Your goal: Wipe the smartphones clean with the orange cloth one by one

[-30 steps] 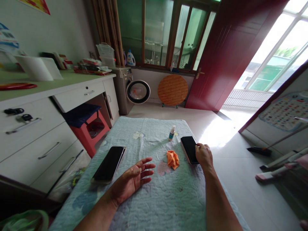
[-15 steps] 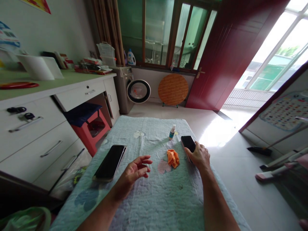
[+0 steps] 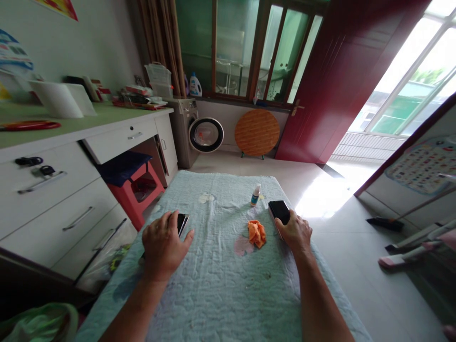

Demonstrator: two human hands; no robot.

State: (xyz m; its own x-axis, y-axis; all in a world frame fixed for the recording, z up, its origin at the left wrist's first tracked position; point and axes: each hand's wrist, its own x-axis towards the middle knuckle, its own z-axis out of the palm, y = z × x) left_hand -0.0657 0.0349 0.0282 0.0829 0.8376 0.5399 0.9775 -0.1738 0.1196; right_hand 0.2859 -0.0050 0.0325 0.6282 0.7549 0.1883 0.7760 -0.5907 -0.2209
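On the quilted table cover (image 3: 221,285), my left hand (image 3: 164,244) is over a large black-screened phone (image 3: 183,222). Its fingers are spread across the phone, the thumb off to the right side; most of the phone is hidden beneath, and contact is unclear. At the right edge of the table, my right hand (image 3: 297,231) grips a second, smaller dark smartphone (image 3: 280,211) by its near end, thumb on the left and fingers on the right. A crumpled orange cloth (image 3: 257,233) lies left of that phone. Behind the cloth stands a small white-capped spray bottle (image 3: 255,195).
A white desk with drawers (image 3: 46,199) runs along the left, with a red stool (image 3: 140,190) tucked against it. Farther back are a washing machine (image 3: 183,130) with its door open and a round wooden tabletop (image 3: 257,133). A broom (image 3: 386,222) lies right.
My left hand has moved left from the middle of the table and turned palm down over the large phone. My right hand stays on the smaller smartphone.
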